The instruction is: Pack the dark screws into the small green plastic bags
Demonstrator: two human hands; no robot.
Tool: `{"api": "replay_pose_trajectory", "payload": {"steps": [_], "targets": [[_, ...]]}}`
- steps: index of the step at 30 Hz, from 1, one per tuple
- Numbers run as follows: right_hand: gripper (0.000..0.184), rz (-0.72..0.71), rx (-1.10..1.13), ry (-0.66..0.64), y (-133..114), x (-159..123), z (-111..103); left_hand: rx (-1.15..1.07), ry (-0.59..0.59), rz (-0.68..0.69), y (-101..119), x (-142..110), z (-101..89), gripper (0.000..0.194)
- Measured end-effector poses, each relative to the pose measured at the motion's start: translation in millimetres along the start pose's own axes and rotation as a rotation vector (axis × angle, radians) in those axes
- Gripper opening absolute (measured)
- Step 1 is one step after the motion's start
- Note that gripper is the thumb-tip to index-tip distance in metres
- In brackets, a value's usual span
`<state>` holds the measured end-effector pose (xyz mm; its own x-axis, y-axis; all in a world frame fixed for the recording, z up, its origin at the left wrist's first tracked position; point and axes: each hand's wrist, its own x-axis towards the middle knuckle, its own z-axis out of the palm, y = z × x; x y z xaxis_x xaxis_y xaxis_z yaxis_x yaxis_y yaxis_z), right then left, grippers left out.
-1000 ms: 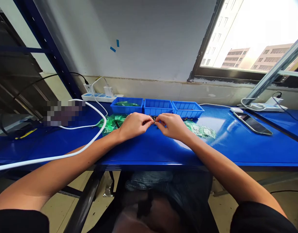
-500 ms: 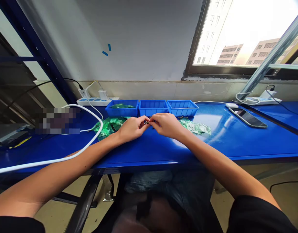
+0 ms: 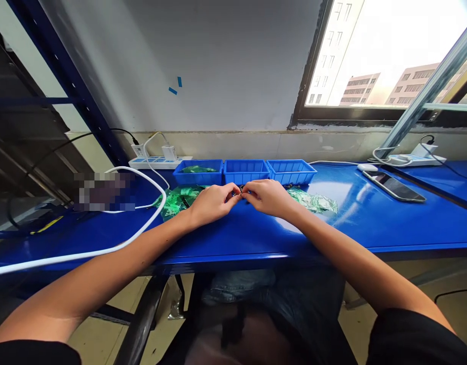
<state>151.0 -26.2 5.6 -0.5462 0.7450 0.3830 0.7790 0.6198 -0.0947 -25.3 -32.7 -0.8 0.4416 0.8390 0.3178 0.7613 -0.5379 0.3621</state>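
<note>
Over the blue table (image 3: 233,238), my left hand (image 3: 214,204) and my right hand (image 3: 269,197) meet fingertip to fingertip. Both are closed in a pinch around a small dark metallic piece (image 3: 241,190), mostly hidden by the fingers; I cannot make out its kind. Beside my left wrist lies a crumpled green plastic bag (image 3: 176,198). Another green-and-clear plastic bag (image 3: 313,199) rests to the right of my right hand. Tiny dark bits show on the table just behind the hands.
Three blue bins (image 3: 246,171) stand in a row behind my hands; the left one contains green plastic. A smartphone (image 3: 395,186) lies at right. Power strips (image 3: 157,163) line the wall. A thick white cable (image 3: 104,251) arches across the left side near my forearm.
The whole view has shifted slightly, so everything appears a little farther right and lower. My hands keep their pinch on the small piece, with only slight finger movement.
</note>
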Motion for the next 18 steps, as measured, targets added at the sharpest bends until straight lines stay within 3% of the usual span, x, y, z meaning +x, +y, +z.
{"api": "replay_pose_trajectory", "payload": {"steps": [5,18], "targets": [[0.022,0.009,0.000,-0.007,-0.7,0.3,-0.1,-0.007,-0.089,0.063,-1.1,-0.9,3.5,0.026],[0.020,0.001,0.019,-0.008,-1.1,0.4,-4.5,-0.022,-0.006,0.058,4.4,-3.7,1.6,0.028]]}}
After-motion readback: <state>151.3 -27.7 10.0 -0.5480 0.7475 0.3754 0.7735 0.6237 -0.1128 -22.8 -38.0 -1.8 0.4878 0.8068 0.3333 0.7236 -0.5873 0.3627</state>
